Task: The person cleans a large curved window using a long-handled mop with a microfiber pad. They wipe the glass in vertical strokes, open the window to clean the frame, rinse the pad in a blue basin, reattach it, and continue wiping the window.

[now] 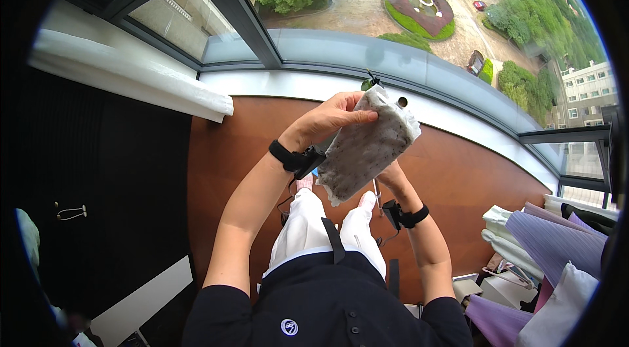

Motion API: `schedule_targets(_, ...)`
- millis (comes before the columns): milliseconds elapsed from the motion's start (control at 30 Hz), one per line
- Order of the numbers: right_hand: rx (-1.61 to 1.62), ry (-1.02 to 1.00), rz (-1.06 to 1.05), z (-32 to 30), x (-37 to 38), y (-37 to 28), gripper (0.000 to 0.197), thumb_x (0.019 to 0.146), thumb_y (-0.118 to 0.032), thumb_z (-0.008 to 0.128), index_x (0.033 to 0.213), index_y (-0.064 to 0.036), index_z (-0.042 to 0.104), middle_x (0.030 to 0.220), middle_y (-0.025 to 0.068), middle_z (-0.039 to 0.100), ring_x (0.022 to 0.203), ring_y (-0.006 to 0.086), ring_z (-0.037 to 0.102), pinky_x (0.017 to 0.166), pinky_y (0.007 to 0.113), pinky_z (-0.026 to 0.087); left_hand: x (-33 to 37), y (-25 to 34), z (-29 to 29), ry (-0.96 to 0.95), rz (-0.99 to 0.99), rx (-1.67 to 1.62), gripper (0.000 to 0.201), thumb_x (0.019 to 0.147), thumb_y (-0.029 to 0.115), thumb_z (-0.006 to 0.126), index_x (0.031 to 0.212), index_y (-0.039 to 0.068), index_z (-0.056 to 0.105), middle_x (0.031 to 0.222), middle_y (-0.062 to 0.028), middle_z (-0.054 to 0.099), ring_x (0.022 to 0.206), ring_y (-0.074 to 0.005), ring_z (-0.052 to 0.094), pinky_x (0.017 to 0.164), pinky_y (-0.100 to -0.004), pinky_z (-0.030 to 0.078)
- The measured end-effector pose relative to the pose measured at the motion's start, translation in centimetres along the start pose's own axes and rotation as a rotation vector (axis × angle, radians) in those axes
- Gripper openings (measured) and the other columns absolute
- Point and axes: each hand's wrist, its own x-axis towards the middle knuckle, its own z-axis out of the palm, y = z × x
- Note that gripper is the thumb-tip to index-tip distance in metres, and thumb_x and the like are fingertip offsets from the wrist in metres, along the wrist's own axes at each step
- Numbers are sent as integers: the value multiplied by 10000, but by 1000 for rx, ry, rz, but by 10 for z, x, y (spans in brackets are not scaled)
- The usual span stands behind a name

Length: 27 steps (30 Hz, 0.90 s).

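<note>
A flat, rectangular cloth pad (367, 147), like a flat mop's pad, is held up tilted in front of me. Its whitish face is grey with dirt and its edges are ragged. My left hand (337, 118) is closed on the pad's upper left edge, thumb on the dirty face and fingers behind. Below the pad's right side, my right hand (391, 177) is curled inward, partly hidden behind it. A thin pale rod (378, 198) runs down beside that hand; what the right fingers hold is hidden. A small black part (373, 77) sticks out above the pad.
A large window with a dark frame (259, 39) and white sill (295, 88) curves ahead. Under me is a reddish-brown floor (229, 144). Hanging clothes (550, 242) crowd the right, and a black panel (118, 170) stands on the left. Black devices (308, 160) are strapped to both wrists.
</note>
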Motion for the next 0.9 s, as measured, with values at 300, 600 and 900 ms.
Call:
schedule_targets(300, -35, -118, 28, 9, 3, -21, 725, 835, -236, 811, 1441, -81, 445, 1393, 99, 524, 1274, 228, 513, 1074, 414, 438, -7, 0, -3, -40, -47, -10, 463, 909, 258, 746, 1288, 61, 568, 1213, -22, 646, 1115, -126, 584, 994, -332, 442)
schedule_targets(600, 30, -187, 66, 1, -1, -19, 749, 825, -251, 821, 1447, -74, 441, 1411, 109, 510, 1284, 235, 504, 1078, 419, 433, -7, -1, -1, -38, -25, -42, 390, 894, 214, 758, 1221, 57, 614, 1137, -13, 669, 1067, -124, 593, 955, -320, 449)
schedule_targets(900, 15, -133, 104, -5, -3, -17, 687, 815, -234, 827, 1398, -67, 502, 1364, 93, 555, 1246, 206, 533, 1045, 398, 456, -4, 8, 8, -46, -23, 37, 406, 913, 268, 742, 1229, 50, 610, 1128, -9, 663, 1083, -102, 579, 970, -288, 435)
